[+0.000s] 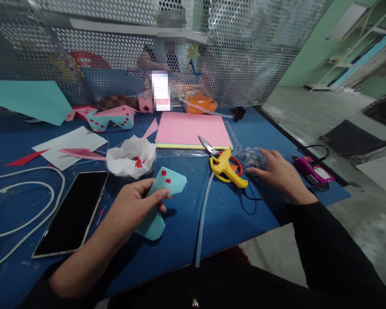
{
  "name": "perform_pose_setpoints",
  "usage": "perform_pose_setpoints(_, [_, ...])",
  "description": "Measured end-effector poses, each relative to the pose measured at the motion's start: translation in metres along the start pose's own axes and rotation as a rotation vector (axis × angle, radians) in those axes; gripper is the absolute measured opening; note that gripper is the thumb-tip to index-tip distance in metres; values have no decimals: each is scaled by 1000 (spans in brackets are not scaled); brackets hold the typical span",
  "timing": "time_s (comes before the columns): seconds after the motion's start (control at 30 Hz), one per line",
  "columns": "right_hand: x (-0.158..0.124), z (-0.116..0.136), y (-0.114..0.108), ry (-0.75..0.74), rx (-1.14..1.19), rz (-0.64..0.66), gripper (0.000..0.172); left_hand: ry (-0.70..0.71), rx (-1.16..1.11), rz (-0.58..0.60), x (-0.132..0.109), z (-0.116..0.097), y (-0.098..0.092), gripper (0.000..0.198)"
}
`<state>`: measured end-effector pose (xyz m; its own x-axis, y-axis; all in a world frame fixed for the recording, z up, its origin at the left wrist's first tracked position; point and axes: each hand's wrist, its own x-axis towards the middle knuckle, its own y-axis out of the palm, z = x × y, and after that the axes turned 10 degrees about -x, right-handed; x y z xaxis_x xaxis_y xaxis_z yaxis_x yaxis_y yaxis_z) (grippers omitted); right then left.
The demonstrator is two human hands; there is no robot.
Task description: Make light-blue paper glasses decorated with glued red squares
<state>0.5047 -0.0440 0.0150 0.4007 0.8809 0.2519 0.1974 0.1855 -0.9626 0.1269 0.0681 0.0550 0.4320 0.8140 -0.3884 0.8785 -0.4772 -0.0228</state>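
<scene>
Take the blue table as the base, closed off at 12 o'clock by a perforated metal screen.

Note the large flat items first:
- teal sheet at 10 o'clock
- pink paper stack at 12 o'clock
- white paper nearer in at 10 o'clock
- dark phone face up at 8 o'clock, just beside a looped white cord at 9 o'clock

Find the left hand at 7 o'clock of table centre. Fingers and thumb pinched on a folded teal paper piece dotted with small red squares, long axis running 1 o'clock to 7 o'clock.

Find the right hand at 3 o'clock, palm down. Fingers stretched out and loose, grasping nothing, tips touching crumpled clear plastic wrap.

Read the key relation from those fingertips:
- yellow glue gun just beside them at 9 o'clock, not touching
- long axis 10 o'clock to 4 o'clock
- right hand much nearer to it than left hand

Note what crowds the gun:
- scissors tucked beneath, blades pointing to 10 o'clock
- clear tube running from beside the gun toward 6 o'clock, to the table edge

Note also white tissue holding red squares at 11 o'clock of the left hand, and a purple device at 3 o'clock of the right hand, apart from it.
</scene>
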Motion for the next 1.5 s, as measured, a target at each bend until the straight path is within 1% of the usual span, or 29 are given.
perform_pose_setpoints(0.07, [-5,3,-10,-47,-8,-62,75,1,-10,-2,1,0,0,28])
perform_pose_setpoints(0.1, [-10,8,-16,-57,3,-113,71,-3,-15,2,1,0,1,28])
perform_pose_setpoints(0.17, [-19,26,-29,-75,88,-197,56,-7,-19,10,0,-1,2,26])
perform_pose_setpoints(0.2, [-23,38,-34,-120,135,-199,48,-4,-19,15,0,-1,2,25])
perform_pose_setpoints(0.23, [-26,51,-38,-199,140,-182,43,-2,-18,21,-1,-2,3,24])
perform_pose_setpoints(0.27, [-27,65,-40,-260,91,-155,40,-1,-15,24,-1,-2,3,24])
perform_pose_setpoints(0.3, [-27,77,-41,-288,10,-116,36,-3,-12,27,-1,-2,3,23])
perform_pose_setpoints(0.4, [-21,101,-38,-269,-206,-17,22,0,-9,23,-1,0,2,24])
perform_pose_setpoints(0.53, [-14,106,-30,-252,-239,-4,17,17,-25,28,0,2,-1,26])
perform_pose_setpoints(0.67, [-14,101,-30,-179,-224,-20,24,34,-26,39,-1,2,-1,24])
perform_pose_setpoints(0.73, [-14,97,-32,-122,-161,-45,29,23,-32,31,-1,1,0,22])
perform_pose_setpoints(0.83, [-10,88,-39,-32,39,-93,34,8,-55,25,-1,0,1,19])
perform_pose_setpoints(0.9, [-5,81,-43,18,265,-110,35,8,-66,27,0,0,1,19])
perform_pose_setpoints(1.0, [2,76,-49,74,709,-117,31,4,-79,37,0,0,1,17])
perform_pose_setpoints(1.1, [3,83,-56,47,982,-98,22,-12,-123,44,-1,-1,1,16])
perform_pose_setpoints(1.17, [-2,96,-61,2,1155,-65,19,-27,-156,51,-2,-1,0,17])
perform_pose_setpoints(1.23, [-11,111,-66,-38,1320,5,17,-44,-174,57,-2,-1,0,19])
perform_pose_setpoints(1.3, [-23,125,-67,-131,1351,111,15,-55,-189,54,-2,0,0,19])
perform_pose_setpoints(1.37, [-35,136,-65,-275,1273,171,17,-61,-206,42,-2,1,0,20])
perform_pose_setpoints(1.43, [-46,141,-62,-398,1155,159,20,-71,-224,25,-2,1,0,22])
perform_pose_setpoints(1.5, [-53,142,-59,-470,1041,105,23,-84,-250,6,-2,0,0,23])
